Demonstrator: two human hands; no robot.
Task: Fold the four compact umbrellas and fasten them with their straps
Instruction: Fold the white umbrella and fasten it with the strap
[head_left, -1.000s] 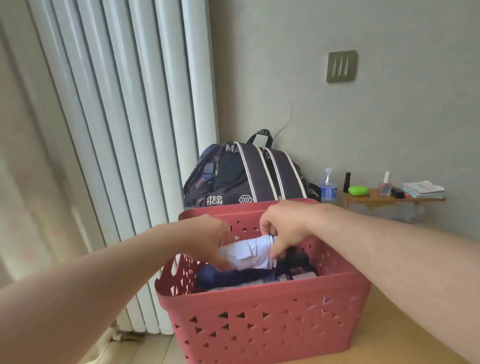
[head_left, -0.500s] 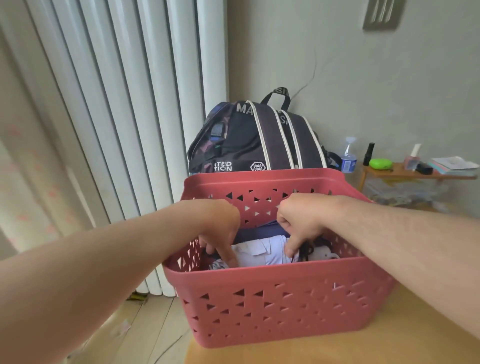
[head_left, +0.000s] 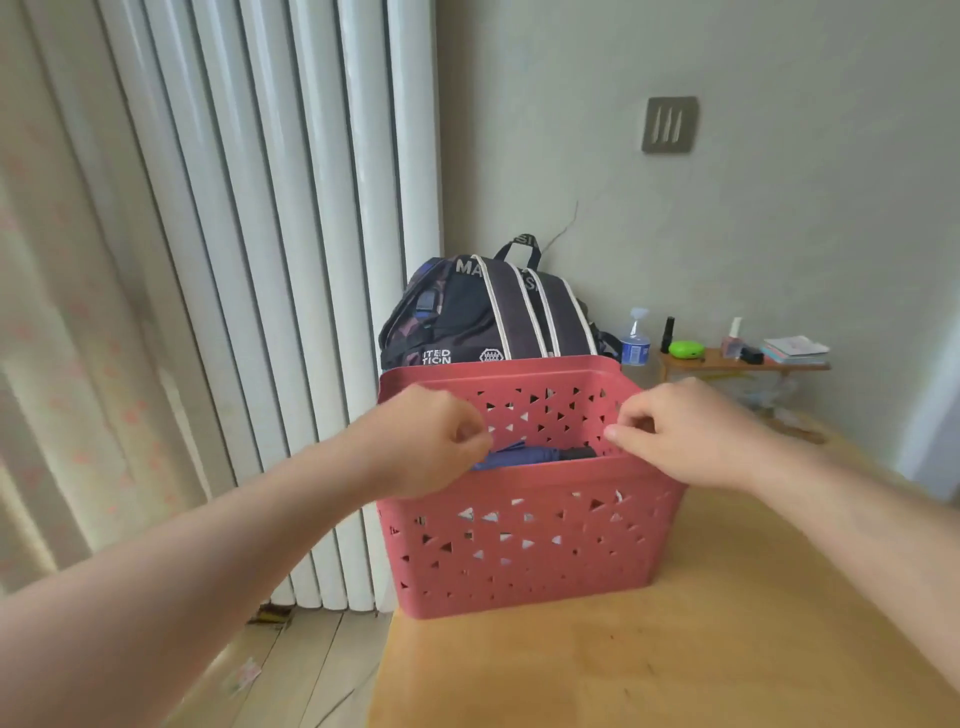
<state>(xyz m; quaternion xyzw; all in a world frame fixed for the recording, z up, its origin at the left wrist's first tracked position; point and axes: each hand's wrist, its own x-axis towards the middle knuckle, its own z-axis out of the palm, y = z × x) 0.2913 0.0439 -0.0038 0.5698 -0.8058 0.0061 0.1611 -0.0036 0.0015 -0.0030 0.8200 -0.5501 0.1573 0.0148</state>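
Umbrella, folded navy-blue compact fabric type (head_left: 524, 455), lies across the inside of the pink perforated plastic basket (head_left: 524, 545), only its top edge showing above the near wall — dark handle end toward my right.

Head view, the only one: basket sits at the near-left corner of the tan wooden table (head_left: 675, 660), striped dark backpack (head_left: 493, 312) behind it.

Left hand (head_left: 431, 441) hovers over the left end of the umbrella, fingers curled with thumb against fingertips; can't tell whether it pinches fabric or nothing.

Right hand (head_left: 680, 431) sits at the basket's right rim, fingers loosely curled, nothing visibly held.

My read: both hands bracket the umbrella's ends because it's been laid in lengthwise — other umbrellas hidden below the rim, count unconfirmed.
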